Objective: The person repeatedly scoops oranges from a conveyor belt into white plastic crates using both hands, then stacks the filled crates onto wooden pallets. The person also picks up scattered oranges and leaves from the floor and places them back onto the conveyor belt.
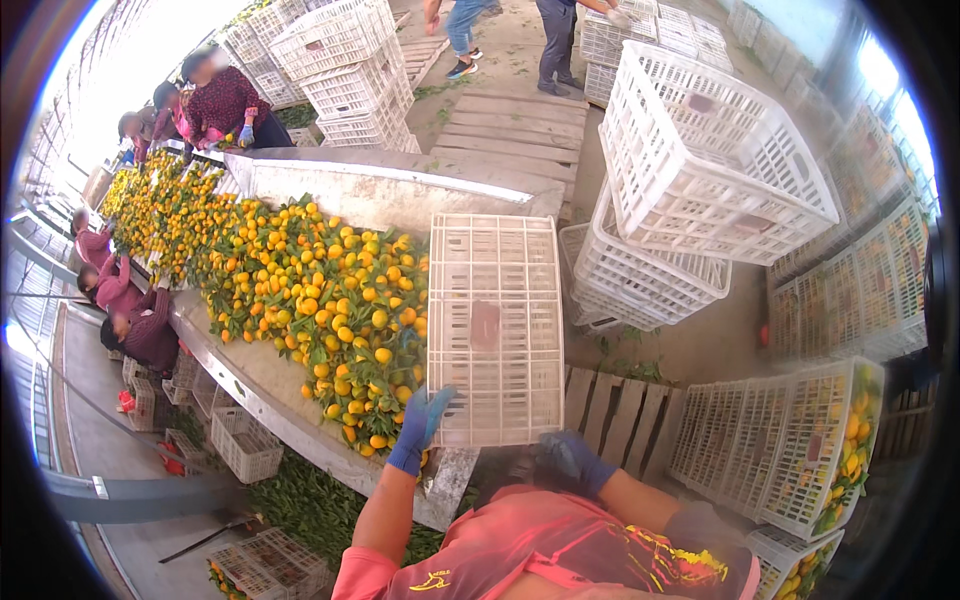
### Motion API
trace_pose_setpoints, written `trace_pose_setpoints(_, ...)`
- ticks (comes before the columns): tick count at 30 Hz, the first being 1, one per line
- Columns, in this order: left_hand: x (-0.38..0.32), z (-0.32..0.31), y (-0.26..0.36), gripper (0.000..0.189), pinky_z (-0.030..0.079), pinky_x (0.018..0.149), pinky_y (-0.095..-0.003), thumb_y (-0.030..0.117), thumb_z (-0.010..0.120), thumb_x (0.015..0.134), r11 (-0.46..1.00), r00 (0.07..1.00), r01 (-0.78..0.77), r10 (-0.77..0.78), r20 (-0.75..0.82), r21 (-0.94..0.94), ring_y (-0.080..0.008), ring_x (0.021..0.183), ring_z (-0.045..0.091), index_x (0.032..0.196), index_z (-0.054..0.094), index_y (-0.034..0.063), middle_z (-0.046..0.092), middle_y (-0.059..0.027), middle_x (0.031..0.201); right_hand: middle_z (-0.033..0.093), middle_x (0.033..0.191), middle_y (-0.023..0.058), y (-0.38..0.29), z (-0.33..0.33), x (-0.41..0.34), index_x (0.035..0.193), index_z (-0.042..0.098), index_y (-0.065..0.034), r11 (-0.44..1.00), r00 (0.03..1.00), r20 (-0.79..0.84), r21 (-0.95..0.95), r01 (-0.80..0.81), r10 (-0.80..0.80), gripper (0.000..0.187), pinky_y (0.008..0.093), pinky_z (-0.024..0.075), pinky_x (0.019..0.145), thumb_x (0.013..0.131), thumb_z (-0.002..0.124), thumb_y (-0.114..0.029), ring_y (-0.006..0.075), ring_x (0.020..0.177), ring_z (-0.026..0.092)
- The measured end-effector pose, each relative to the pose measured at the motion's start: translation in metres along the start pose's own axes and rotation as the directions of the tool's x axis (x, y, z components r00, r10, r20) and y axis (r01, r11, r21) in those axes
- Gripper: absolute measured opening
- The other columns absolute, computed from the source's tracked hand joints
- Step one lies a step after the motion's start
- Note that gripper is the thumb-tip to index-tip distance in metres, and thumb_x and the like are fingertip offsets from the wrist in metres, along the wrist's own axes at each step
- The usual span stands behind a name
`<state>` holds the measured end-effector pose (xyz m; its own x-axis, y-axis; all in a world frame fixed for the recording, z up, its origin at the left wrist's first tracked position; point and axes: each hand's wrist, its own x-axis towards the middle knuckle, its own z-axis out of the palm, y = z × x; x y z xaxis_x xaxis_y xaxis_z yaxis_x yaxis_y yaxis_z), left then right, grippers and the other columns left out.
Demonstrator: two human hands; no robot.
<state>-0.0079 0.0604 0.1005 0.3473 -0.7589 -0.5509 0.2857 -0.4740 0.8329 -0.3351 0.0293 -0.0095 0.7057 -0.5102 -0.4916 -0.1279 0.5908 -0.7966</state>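
Note:
A white plastic crate [517, 277] is tipped on its side at the near end of a sorting table [262, 405], its slatted face towards me. My left hand [427, 424], in a blue glove, grips its lower left edge. At its lower right corner my right hand [574, 457], also in a blue glove, holds the edge; its fingers are partly hidden and blurred. Orange and yellow-green citrus fruits with leaves [337, 315] cover the table beside the crate's left side. The crate's inside is hidden from view.
Stacked empty crates [652, 247] stand at the right, with fruit-filled crates [795, 442] nearer on the lower right. A wooden pallet [615, 412] lies on the floor. Several people [225, 97] line both sides of the table's far end; two more stand beyond. Leaves [300, 495] litter the floor at the left.

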Motion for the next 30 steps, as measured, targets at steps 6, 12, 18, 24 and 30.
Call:
trace_pose_setpoints(6,0.029,0.016,0.005,0.03,0.053,0.081,-0.0273,0.019,0.062,0.098,0.999,0.999,-0.035,0.036,0.04,-0.014,-0.0102,0.091,0.064,0.121,0.063,-0.0002,0.069,-0.0033,0.106,0.069,0.095,0.0061,-0.054,-0.029,0.034,0.102,0.064,-0.0061,0.933,0.989,-0.082,0.347,-0.091,0.127,0.02,0.0343,0.0575,0.075,0.097,0.064,-0.026,0.021,0.091,0.069)
trace_pose_setpoints(12,0.039,0.031,-0.006,0.029,0.049,0.082,-0.0272,0.019,0.064,0.097,0.98,0.976,-0.19,0.195,-0.093,0.054,-0.01,0.092,0.059,0.118,0.064,-0.0013,0.068,-0.003,0.103,0.067,0.101,0.0069,-0.106,-0.039,0.054,0.11,0.06,-0.0106,0.811,0.938,-0.053,0.52,-0.267,0.342,0.021,0.038,0.0573,0.08,0.097,0.064,-0.027,0.0225,0.094,0.069)
trace_pose_setpoints(18,0.053,0.027,-0.006,0.028,0.049,0.084,-0.0281,0.019,0.063,0.097,0.981,0.963,-0.156,0.178,-0.204,0.118,-0.0105,0.093,0.059,0.118,0.062,-0.0002,0.068,-0.0032,0.104,0.066,0.104,0.0064,-0.089,-0.018,0.076,0.117,0.056,-0.0116,0.732,0.986,-0.116,0.681,-0.006,0.116,0.023,0.0453,0.0576,0.087,0.097,0.063,-0.021,0.025,0.094,0.068)
trace_pose_setpoints(24,0.049,0.024,0.0,0.045,0.047,0.096,-0.0317,0.018,0.058,0.101,0.886,0.95,-0.228,0.293,-0.107,0.404,-0.017,0.11,0.059,0.14,0.048,-0.0008,0.061,-0.0088,0.127,0.069,0.093,0.0079,-0.095,-0.015,0.083,0.098,0.061,-0.0107,0.7,0.964,-0.233,0.71,0.077,0.13,0.011,0.0442,0.0599,0.084,0.099,0.061,-0.021,0.0242,0.088,0.069)
trace_pose_setpoints(30,0.009,0.005,-0.035,0.058,0.04,0.108,-0.0361,0.017,0.057,0.101,0.962,0.918,-0.22,0.261,-0.298,0.164,-0.0253,0.13,0.049,0.15,0.033,-0.0017,0.046,-0.0166,0.146,0.069,0.092,0.0069,-0.112,-0.023,0.136,0.103,0.059,-0.0111,0.643,0.957,-0.284,0.744,0.181,0.059,0.011,0.0447,0.0593,0.083,0.098,0.063,-0.02,0.0246,0.084,0.07)
